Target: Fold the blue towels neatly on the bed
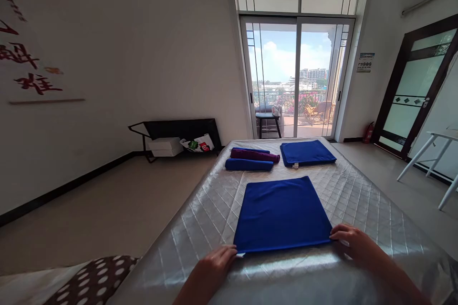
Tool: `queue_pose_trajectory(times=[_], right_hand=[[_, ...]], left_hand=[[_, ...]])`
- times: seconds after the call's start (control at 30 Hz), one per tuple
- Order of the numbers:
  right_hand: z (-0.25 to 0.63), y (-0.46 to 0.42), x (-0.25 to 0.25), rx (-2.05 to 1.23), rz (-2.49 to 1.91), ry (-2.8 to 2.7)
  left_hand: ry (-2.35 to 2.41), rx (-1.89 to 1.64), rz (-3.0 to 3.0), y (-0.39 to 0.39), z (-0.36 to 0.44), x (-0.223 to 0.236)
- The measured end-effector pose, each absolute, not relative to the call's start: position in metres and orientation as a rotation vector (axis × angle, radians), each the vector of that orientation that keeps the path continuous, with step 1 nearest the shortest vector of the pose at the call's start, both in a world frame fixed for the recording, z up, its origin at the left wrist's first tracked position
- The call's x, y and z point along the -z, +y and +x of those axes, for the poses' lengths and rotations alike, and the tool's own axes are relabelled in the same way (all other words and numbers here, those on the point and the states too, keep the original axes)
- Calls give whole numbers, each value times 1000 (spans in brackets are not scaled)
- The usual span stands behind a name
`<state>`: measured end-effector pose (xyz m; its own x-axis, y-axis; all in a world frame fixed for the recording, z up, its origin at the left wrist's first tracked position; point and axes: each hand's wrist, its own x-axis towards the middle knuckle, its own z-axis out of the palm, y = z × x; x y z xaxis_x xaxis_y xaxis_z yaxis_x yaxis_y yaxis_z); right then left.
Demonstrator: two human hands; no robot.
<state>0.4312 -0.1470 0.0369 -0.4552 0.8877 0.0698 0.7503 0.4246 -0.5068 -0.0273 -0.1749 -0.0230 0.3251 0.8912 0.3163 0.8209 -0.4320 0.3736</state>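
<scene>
A blue cloth (pixel 281 214), folded to a flat square, lies on the plastic-covered mattress (pixel 189 238) before me. Its near left corner is pinched in my left hand (pixel 217 263), where a small white tag pokes out. At the near right corner, the fingers of my right hand (pixel 350 239) close on the same cloth. Farther back on the left lie rolled cloths: a blue roll (pixel 248 165) in front, a purple roll (pixel 252 154) behind it, and another blue one mostly hidden. A second folded blue cloth (pixel 307 152) with a white tag lies back right.
A brown polka-dot cloth (pixel 95 279) is beside the mattress at lower left. Against the left wall stands a black rack (pixel 179 128) with a white box (pixel 164 147). White table legs (pixel 417 157) and a fire extinguisher (pixel 368 132) stand to the right. Sliding glass doors (pixel 296 76) are behind.
</scene>
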Motion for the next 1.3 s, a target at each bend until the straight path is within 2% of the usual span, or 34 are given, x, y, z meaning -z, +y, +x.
queue_pose_trajectory(times=[0.17,0.3,0.47,0.6,0.8,0.9,1.0,1.13,1.3], right_hand=[[428,-141,-62,-732,-1428,-2446],[405,-112,-73,-621,-1463,-2385],[370,-69,-33,-352,-1515,-2308],[359,-59,8,-300,-1673,-2332],[357,-64,18,-239,-1767,-2362],[357,-64,16,-187,-1782,-2369],[356,-63,15,-166,-1801,-2377],[354,-64,8,-186,-1857,-2372],[350,-67,1,-235,-1912,-2362]], left_hand=[[1535,-804,2542,-180,-28,21],[1508,-932,2629,-180,-25,16],[1511,-920,2710,-190,-28,8],[1593,-865,2712,-189,-21,-8],[1495,-715,2734,-127,89,-28],[1436,-494,2778,-90,157,-21],[1453,-361,2742,-70,189,-7],[1537,-373,2682,-72,169,10],[1892,-292,2447,-87,85,21]])
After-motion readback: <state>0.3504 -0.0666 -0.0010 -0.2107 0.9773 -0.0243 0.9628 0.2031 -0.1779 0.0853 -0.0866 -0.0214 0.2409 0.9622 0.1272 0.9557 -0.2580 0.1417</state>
